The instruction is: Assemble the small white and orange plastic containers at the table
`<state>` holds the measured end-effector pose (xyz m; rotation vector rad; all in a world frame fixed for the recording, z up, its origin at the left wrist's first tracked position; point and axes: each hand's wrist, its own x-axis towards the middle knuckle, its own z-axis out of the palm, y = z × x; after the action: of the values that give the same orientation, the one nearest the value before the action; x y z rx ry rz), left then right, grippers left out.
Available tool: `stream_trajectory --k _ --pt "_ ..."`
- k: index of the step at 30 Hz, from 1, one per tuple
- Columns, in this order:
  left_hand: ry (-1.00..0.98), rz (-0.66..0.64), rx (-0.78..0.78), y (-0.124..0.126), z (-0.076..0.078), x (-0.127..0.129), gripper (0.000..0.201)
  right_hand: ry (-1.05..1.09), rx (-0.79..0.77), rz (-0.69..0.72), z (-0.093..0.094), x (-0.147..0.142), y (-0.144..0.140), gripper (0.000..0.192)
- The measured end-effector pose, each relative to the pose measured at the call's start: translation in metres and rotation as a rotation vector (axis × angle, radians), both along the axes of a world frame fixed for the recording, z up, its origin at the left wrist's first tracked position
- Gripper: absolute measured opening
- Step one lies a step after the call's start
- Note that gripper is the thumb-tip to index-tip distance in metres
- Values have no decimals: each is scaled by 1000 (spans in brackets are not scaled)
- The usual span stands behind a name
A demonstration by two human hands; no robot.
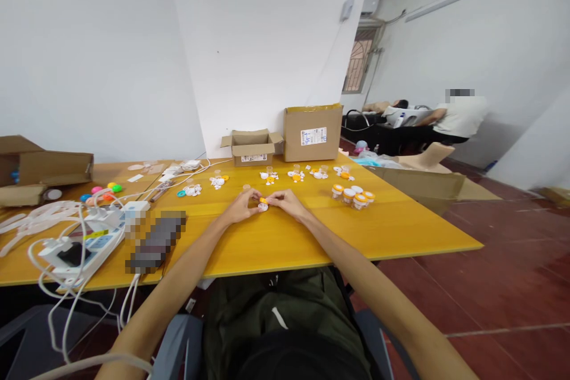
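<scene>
We see a honey-yellow desk (401,234) | small piece (263,206) we hold: orange and white | grouped jars (338,188): orange-and-white lids, clear sides | closed carton (312,122): plain brown, white label | balls (97,190): blue, pink, yellow, green, orange | power strip (100,243): white, light-blue patches | floor (512,267): dark red

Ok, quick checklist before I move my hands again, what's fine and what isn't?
1. Left hand on the small orange-and-white piece: ok, fingertips on it.
2. Right hand on the same piece: ok, fingertips meet it from the other side.
3. Piece fully closed: cannot tell, too small and partly covered by fingers.
4. Lidded containers out of the way: ok, grouped on the table to the right, apart from the right hand.
5. Loose small parts kept apart from the hands: ok, in separate clusters farther back.
6. Left forearm free of cables: not ok, a white cable crosses it in view; contact unclear.
</scene>
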<state>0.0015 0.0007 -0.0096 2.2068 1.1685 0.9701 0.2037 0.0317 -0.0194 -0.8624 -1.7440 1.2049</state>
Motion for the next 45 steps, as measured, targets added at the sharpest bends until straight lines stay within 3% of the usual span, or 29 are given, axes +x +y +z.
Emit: stream_trajectory --k 17,45 --pt "5 -12 3 4 -2 -1 38 162 -207 -5 8 -1 -9 36" --pt "-16 -51 24 4 -3 -2 40 204 -230 25 7 0 -7 33"
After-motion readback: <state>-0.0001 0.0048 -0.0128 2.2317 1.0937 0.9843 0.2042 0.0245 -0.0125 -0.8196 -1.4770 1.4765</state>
